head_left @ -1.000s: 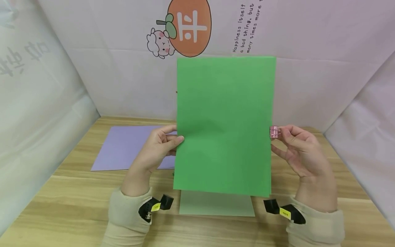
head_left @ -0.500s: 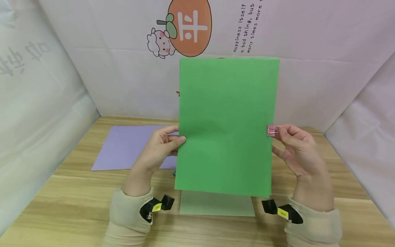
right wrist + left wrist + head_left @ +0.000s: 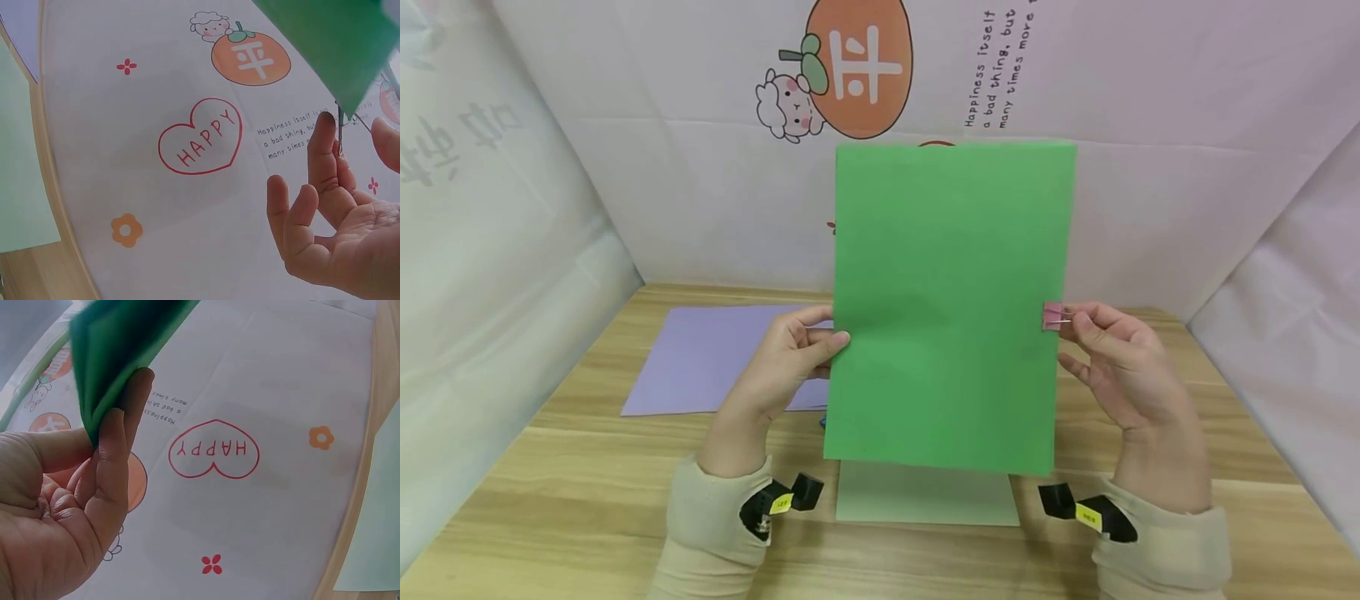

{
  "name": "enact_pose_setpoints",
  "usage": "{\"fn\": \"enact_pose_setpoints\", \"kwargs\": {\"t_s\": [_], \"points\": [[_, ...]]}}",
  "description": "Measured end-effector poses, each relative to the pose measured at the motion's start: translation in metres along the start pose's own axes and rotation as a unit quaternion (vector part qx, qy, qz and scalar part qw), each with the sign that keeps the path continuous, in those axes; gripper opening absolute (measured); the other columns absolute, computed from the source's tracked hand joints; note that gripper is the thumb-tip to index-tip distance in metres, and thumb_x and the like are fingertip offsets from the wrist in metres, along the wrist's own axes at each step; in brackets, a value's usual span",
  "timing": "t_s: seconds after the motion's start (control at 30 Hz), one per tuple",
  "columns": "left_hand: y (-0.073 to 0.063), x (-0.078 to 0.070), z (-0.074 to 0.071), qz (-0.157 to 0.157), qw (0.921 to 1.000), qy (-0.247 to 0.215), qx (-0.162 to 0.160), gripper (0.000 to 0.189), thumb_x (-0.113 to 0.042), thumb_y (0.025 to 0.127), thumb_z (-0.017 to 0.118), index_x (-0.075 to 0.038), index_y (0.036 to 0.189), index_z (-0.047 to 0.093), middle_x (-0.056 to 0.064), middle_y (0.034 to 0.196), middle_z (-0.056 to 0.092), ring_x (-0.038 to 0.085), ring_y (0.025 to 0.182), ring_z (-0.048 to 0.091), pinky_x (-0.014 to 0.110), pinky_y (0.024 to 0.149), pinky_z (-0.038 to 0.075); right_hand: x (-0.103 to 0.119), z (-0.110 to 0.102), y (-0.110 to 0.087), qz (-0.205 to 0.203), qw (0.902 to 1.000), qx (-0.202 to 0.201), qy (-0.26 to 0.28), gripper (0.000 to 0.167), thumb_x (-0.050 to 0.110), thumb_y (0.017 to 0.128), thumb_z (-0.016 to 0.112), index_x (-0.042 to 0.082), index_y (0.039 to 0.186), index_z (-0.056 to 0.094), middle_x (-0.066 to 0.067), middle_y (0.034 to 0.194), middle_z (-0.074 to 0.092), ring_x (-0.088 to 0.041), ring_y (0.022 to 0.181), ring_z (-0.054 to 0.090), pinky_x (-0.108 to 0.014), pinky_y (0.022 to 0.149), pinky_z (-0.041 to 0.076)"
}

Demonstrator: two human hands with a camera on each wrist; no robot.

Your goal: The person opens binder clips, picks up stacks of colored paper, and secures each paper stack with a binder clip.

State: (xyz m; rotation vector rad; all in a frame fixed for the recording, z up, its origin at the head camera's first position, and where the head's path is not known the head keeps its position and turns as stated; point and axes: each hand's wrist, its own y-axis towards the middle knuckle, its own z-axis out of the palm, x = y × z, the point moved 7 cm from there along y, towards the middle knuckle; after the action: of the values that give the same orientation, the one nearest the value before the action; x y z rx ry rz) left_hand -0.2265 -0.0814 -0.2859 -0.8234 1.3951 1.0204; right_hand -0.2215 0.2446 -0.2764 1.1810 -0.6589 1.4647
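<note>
A stack of green paper sheets [image 3: 951,292] is held upright over the table in the head view. My left hand [image 3: 790,354] pinches its left edge, thumb on the near face and fingers behind. The left wrist view shows several layers of the green paper [image 3: 122,356] between thumb and fingers. On the right edge, about mid-height, sits a pink binder clip [image 3: 1052,317] that overlaps the paper. My right hand [image 3: 1120,358] pinches the clip's wire handles between thumb and index finger. In the right wrist view the clip's body is mostly hidden behind the green corner.
Purple paper [image 3: 700,358] lies at the back left of the wooden table [image 3: 587,483]. Under the green stack lies a pale green sheet [image 3: 925,500]. A small blue thing [image 3: 823,422] peeks out by the stack's lower left edge. A printed white cloth [image 3: 662,183] rises behind.
The clip and my right hand have moved left, so the clip now overlaps the green stack's right edge. The stack has shifted slightly right. My left hand keeps its pinch.
</note>
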Motion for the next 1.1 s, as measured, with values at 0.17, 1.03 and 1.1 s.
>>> {"fn": "enact_pose_setpoints", "kwargs": {"t_s": [0.17, 1.03, 1.1], "points": [[0.001, 0.002, 0.0, -0.003, 0.9999, 0.008, -0.007, 0.038, -0.001, 0.1, 0.054, 0.006, 0.137, 0.051, -0.008, 0.085, 0.076, 0.009, 0.074, 0.073, 0.029, 0.072, 0.061, 0.0, -0.003, 0.0, -0.001, 0.9997, -0.02, -0.012, 0.025, 0.004, 0.104, 0.046, 0.009, 0.108, 0.07, 0.003, 0.103, 0.073, -0.009, 0.098, 0.062, -0.028, 0.083, 0.043], [0.045, 0.019, 0.042, -0.017, 0.9953, 0.095, 0.011, 0.043, -0.004, 0.099, 0.058, -0.011, 0.072, 0.025, -0.005, 0.061, 0.023, 0.01, 0.058, 0.036, 0.031, 0.072, 0.058, 0.019, -0.043, -0.015, -0.064, 0.9899, -0.089, 0.091, 0.029, -0.003, 0.102, 0.045, 0.0, 0.114, 0.071, -0.008, 0.104, 0.076, -0.017, 0.091, 0.067, -0.027, 0.071, 0.044], [0.049, 0.02, 0.048, -0.016, 0.995, 0.098, 0.015, 0.044, -0.004, 0.099, 0.059, -0.011, 0.072, 0.025, -0.005, 0.061, 0.022, 0.01, 0.058, 0.035, 0.031, 0.072, 0.058, 0.02, -0.049, -0.017, -0.063, 0.9876, -0.104, 0.098, 0.028, -0.003, 0.101, 0.047, 0.0, 0.114, 0.071, -0.008, 0.104, 0.076, -0.017, 0.09, 0.068, -0.027, 0.07, 0.043]]}}
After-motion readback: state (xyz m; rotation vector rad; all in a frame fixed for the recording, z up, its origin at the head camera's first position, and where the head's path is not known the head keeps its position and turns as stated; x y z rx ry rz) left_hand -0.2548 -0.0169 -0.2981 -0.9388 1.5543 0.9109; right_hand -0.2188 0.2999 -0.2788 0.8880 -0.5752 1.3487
